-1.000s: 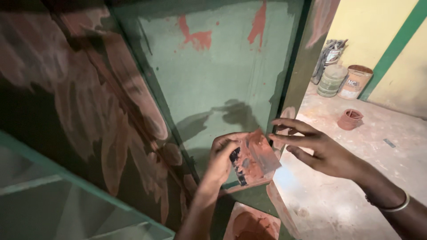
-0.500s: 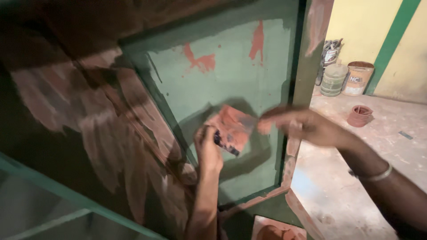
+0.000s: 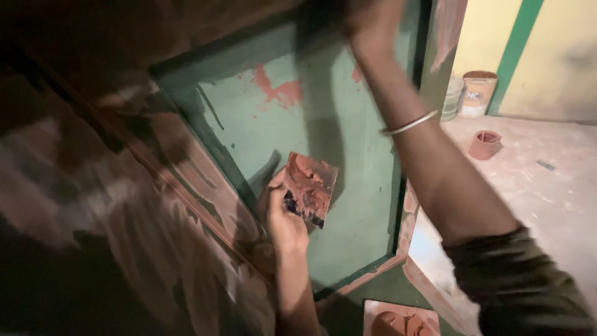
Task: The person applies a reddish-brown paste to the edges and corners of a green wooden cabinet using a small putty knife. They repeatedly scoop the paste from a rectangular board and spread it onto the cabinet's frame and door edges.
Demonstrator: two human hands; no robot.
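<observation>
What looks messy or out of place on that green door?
Reddish smears blotch the green panel near its top, patchy against the paint. The left hand holds a small board caked with the same reddish paste. The right hand is raised, blurred, at the panel's top.

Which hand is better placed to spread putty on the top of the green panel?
Probably the right hand: it is already raised at the panel's top edge. The left hand is lower, holding the putty board.

Two buckets (image 3: 469,93) stand by the yellow wall (image 3: 559,56); a small clay pot (image 3: 484,144) sits near them on the floor (image 3: 547,193).
</observation>
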